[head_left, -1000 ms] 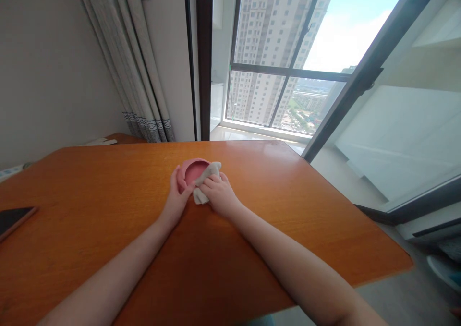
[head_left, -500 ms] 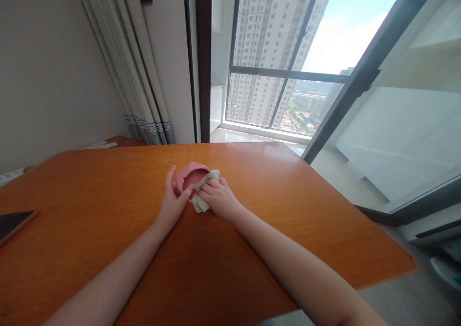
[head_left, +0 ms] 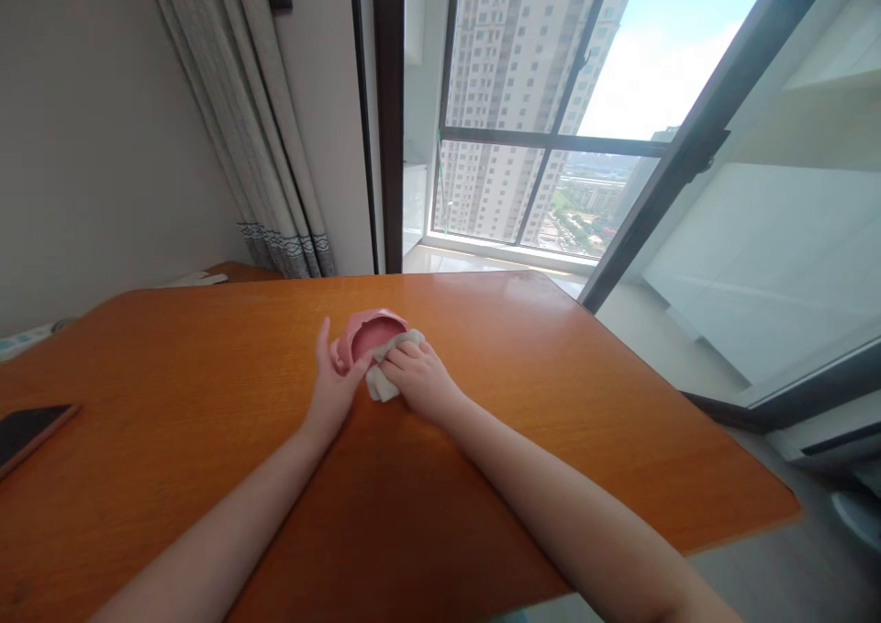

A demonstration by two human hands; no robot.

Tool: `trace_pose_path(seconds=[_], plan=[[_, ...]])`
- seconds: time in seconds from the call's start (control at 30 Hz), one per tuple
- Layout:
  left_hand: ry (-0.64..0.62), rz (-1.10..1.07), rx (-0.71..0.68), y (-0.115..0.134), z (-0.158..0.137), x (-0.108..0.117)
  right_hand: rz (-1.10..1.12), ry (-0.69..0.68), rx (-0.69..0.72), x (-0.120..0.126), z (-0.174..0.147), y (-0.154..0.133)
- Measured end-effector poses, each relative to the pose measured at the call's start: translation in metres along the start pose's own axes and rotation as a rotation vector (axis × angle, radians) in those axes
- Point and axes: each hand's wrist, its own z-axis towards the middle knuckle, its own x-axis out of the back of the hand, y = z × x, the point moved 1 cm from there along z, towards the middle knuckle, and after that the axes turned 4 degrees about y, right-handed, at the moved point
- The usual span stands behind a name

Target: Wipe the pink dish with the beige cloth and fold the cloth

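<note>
A pink bowl-like container (head_left: pixel 375 333) is tilted on the wooden table, its hollow side facing me. My left hand (head_left: pixel 335 375) grips its left side, with the thumb at the near rim and one finger raised. In my right hand (head_left: pixel 418 377) a pale, crumpled cloth (head_left: pixel 381 384) is bunched and pressed against the near right rim of the container. Part of the cloth and the container's lower right side are hidden behind the right fingers.
The orange-brown wooden table (head_left: pixel 523 403) stretches around both arms. At its left edge lies a dark phone-like slab (head_left: pixel 31 430). Beyond the far edge are a grey curtain (head_left: pixel 258 164), a dark door frame (head_left: pixel 389 127) and a window. Papers (head_left: pixel 196 279) lie at the far left.
The container has turned slightly, showing more of its hollow side, and shifted a little to the right. Both hands stay on it and the cloth, with small movements.
</note>
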Motion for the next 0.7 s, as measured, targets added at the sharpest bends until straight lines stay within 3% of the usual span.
trace_pose_path(seconds=[0.17, 0.27, 0.37, 0.53, 0.7], plan=[[0.079, 0.061, -0.017, 0.002, -0.003, -0.003, 0.023, 0.018, 0.01, 0.003, 0.003, -0.005], [0.021, 0.193, -0.093, 0.007, 0.006, 0.009, 0.017, 0.002, 0.087, 0.005, 0.003, 0.003], [-0.028, 0.251, -0.162, 0.011, 0.006, 0.013, -0.024, 0.033, 0.07, 0.006, 0.001, 0.007], [0.115, 0.152, -0.114, 0.008, -0.005, 0.002, -0.041, 0.067, 0.012, 0.006, 0.0, -0.005], [0.044, 0.182, -0.087, 0.004, 0.004, 0.008, 0.001, 0.01, 0.041, 0.005, 0.002, -0.003]])
